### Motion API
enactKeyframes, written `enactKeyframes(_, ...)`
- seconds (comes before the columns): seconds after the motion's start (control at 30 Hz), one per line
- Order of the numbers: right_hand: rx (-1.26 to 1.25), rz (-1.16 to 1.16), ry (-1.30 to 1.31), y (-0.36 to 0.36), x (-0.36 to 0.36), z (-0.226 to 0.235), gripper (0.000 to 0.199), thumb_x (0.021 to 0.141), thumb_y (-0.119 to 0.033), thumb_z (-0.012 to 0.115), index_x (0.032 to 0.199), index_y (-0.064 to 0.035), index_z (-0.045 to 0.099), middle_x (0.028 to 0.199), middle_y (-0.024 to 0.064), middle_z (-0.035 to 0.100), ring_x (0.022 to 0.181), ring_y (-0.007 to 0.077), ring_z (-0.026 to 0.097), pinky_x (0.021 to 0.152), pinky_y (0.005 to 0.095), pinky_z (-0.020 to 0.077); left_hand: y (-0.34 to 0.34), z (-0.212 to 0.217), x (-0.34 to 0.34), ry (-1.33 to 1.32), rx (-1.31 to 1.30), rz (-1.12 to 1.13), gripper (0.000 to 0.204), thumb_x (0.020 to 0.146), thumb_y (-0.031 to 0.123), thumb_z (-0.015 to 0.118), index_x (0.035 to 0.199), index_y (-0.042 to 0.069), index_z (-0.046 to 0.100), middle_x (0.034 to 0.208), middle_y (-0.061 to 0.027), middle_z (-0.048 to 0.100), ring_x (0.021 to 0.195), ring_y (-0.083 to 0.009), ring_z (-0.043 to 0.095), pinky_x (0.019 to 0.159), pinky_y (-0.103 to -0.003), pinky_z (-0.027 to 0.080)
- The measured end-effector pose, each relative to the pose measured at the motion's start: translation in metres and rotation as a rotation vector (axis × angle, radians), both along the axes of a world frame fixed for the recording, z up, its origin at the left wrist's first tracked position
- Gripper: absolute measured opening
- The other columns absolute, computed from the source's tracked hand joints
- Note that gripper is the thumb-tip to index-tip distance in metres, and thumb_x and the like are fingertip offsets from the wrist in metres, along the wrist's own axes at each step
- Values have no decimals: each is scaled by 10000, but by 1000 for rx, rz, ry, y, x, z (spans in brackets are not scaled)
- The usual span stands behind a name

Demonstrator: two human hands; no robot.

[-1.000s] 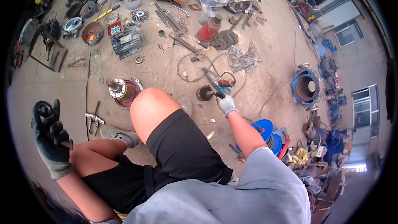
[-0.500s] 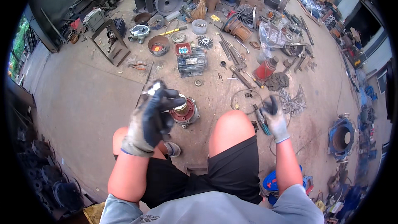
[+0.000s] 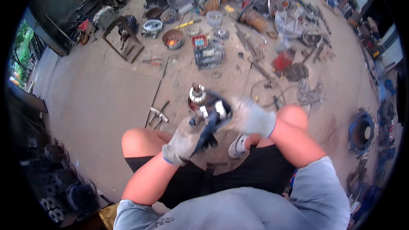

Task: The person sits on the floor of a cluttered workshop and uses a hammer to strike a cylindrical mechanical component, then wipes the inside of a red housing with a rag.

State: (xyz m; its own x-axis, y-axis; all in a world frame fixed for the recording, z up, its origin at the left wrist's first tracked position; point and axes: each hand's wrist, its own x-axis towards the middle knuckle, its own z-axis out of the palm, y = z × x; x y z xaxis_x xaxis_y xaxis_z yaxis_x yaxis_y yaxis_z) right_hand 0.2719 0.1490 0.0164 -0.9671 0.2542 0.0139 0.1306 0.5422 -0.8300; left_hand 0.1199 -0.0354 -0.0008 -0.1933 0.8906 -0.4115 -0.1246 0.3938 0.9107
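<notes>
Grey-gloved left hand (image 3: 184, 138) gripping dark tool (image 3: 207, 130) — right hand (image 3: 249, 119) (closed) touching its metal head, motor part (image 3: 197, 96) just beyond

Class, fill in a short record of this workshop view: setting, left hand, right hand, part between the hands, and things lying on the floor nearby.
Setting: concrete floor strewn with metal parts
Left hand: gloved, gripping a dark tool
Right hand: gloved, at the same tool's upper end
Part: copper-wound motor rotor just beyond the hands
Nearby: crate of parts, red can, small metal puller
</notes>
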Motion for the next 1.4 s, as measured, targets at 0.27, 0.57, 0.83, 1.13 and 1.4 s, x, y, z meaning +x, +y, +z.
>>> enactKeyframes(0.27, -422, -327, 228, 78, 23, -18, 679, 888, -33, 817, 1481, -4, 488, 1229, 80, 658, 1098, 140, 715, 968, 272, 598, 31, -81, -46, 907, -124, 174, 359, 978, 177, 660, 1329, 105, 688, 1182, -206, 707, 995, -364, 705, 886, -447, 564)
enactKeyframes(0.57, -415, -350, 70, 71, 21, -25, 806, 850, 65, 814, 1550, -28, 425, 1242, 113, 617, 1052, 220, 740, 951, 326, 624, 96, -74, -58, 1230, -113, 120, 343, 846, 118, 796, 1180, 101, 722, 1243, -172, 683, 1091, -419, 673, 910, -470, 555)
enactKeyframes(0.83, -295, -369, 53, 67, 31, -27, 839, 815, -29, 892, 1537, -28, 464, 1242, 115, 640, 1081, 150, 661, 931, 306, 607, 101, -95, -65, 1254, -99, 223, 388, 764, 119, 868, 1114, 65, 709, 1083, -172, 751, 1045, -391, 702, 875, -469, 556)
enactKeyframes(1.13, -247, -409, 191, 64, 37, -30, 785, 794, -138, 913, 1478, -35, 541, 1087, 42, 690, 1031, 142, 669, 922, 307, 554, 87, -101, -59, 1117, -27, 253, 449, 758, 116, 872, 1162, 65, 683, 1096, -196, 739, 1061, -395, 698, 898, -470, 559)
enactKeyframes(1.4, -260, -362, 219, 69, 35, -50, 857, 797, -151, 926, 1517, -26, 480, 1200, 80, 702, 1064, 155, 679, 945, 306, 565, 81, -108, -52, 1217, 0, 255, 550, 790, 116, 840, 1301, 51, 647, 1210, -200, 707, 1154, -379, 672, 986, -453, 543)
